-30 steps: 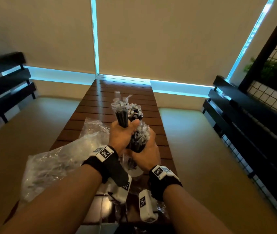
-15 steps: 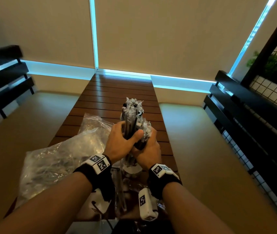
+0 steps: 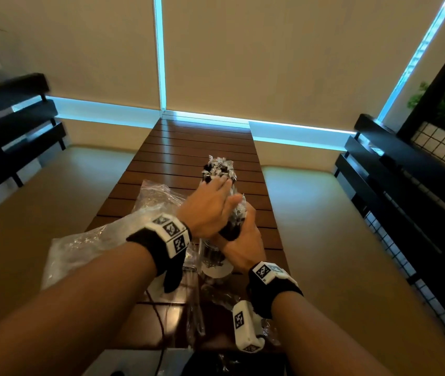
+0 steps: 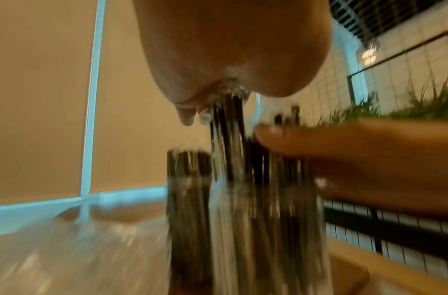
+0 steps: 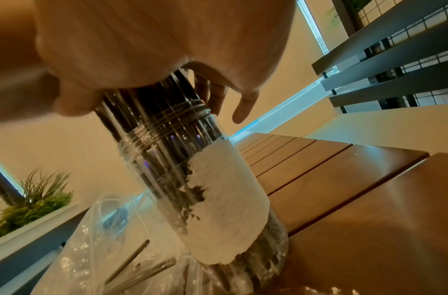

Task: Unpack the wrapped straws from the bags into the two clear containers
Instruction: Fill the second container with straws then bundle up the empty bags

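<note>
1. Head view, nearest: both forearms reach out over the brown slatted wooden table [image 3: 197, 147], each wrist strapped with a black band and a white tagged block.
2. A crumpled clear plastic bag [image 3: 93, 245] lies on the table to the left, a few dark wrapped straws loose in it.
3. Just beyond the wrists stands the clear threaded plastic container [image 5: 192, 179], upright on the table with a torn white label on its side.
4. The right hand [image 3: 243, 240] wraps its fingers around the bundle of black wrapped straws [image 3: 236, 218] right above the container's mouth; the lower ends already sit inside.
5. The left hand [image 3: 207, 207] lies flat, fingers straight, palm pressing on the crinkled wrapper tops.
6. Farther back another cluster of straws [image 3: 217, 168] stands taller than the rest.
7. Risk, as I judge it: the container looks crowded, so a hard downward push could bend straws, or tip the container if the pressure lands off-centre.
</note>
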Action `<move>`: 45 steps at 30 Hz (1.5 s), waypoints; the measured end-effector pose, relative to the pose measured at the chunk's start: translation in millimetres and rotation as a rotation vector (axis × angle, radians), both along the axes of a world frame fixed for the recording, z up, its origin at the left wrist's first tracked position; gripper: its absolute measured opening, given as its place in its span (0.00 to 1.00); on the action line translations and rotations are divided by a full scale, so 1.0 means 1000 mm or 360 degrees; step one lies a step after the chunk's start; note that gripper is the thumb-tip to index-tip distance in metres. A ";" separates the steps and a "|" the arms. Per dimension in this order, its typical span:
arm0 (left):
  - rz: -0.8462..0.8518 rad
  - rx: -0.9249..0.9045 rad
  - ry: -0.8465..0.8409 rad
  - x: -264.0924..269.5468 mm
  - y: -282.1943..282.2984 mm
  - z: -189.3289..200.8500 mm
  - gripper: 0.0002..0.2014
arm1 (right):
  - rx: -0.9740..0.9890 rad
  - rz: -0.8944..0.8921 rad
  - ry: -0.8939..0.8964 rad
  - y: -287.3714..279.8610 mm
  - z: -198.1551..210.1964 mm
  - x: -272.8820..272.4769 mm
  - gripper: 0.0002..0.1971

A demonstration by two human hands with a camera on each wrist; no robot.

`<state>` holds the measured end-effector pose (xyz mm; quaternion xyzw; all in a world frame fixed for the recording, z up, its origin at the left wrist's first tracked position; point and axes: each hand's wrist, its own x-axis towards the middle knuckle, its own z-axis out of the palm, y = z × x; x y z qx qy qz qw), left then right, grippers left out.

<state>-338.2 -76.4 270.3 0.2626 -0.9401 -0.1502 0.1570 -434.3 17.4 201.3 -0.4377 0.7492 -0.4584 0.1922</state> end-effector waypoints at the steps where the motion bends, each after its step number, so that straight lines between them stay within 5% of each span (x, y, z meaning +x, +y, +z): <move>1: 0.0002 0.0079 -0.0039 0.003 0.003 -0.014 0.40 | 0.0009 0.0001 0.0033 -0.001 -0.002 -0.001 0.56; 4: 0.0012 0.0125 -0.0070 0.007 0.001 -0.030 0.51 | 0.0019 0.0008 0.0113 -0.003 -0.005 -0.002 0.58; 8: 0.0006 -0.0188 0.0028 -0.001 -0.007 -0.011 0.48 | -0.0041 0.0037 0.0105 -0.006 -0.003 -0.004 0.55; 13: -0.0004 -0.0259 -0.0301 -0.003 0.005 -0.035 0.52 | -0.0083 -0.0011 0.0157 -0.014 -0.016 -0.005 0.49; 17: 0.0006 -0.0196 -0.0320 -0.005 0.000 -0.034 0.53 | 0.0087 0.0016 0.0129 -0.009 -0.018 -0.005 0.64; 20: -0.0059 0.0239 0.0002 0.003 -0.002 -0.016 0.54 | 0.0464 -0.0025 0.0090 0.013 -0.025 -0.004 0.75; 22: -0.0024 0.0493 0.0448 0.011 -0.001 -0.002 0.49 | 0.0883 0.0077 0.0204 0.025 -0.033 -0.007 0.66; 24: 0.0189 0.0532 0.0775 0.022 -0.008 0.008 0.38 | 0.1222 0.0368 0.0473 0.031 -0.035 -0.005 0.46; 26: 0.0450 0.0478 0.0897 0.041 -0.024 0.010 0.20 | 0.1212 0.0585 0.0643 0.028 -0.031 0.008 0.27; 29: 0.0691 0.0484 0.0501 0.082 -0.057 -0.008 0.10 | 0.0816 0.0665 0.0795 0.014 -0.014 0.044 0.15; 32: 0.0824 0.0524 -0.0479 0.126 -0.082 -0.038 0.26 | 0.0568 0.0768 0.0991 -0.011 -0.004 0.071 0.08; 34: 0.0916 0.0524 -0.0799 0.153 -0.089 -0.057 0.36 | 0.0565 0.0849 0.1103 -0.027 -0.005 0.082 0.12; 38: 0.1012 0.0517 -0.0974 0.200 -0.093 -0.105 0.34 | 0.0802 0.0957 0.1418 -0.053 -0.020 0.097 0.19; 40: 0.1140 0.0589 -0.1022 0.220 -0.092 -0.124 0.42 | 0.0965 0.0947 0.1515 -0.065 -0.027 0.099 0.18; 45: 0.1185 0.0695 -0.0891 0.247 -0.096 -0.152 0.45 | 0.1018 0.1012 0.1631 -0.086 -0.030 0.102 0.16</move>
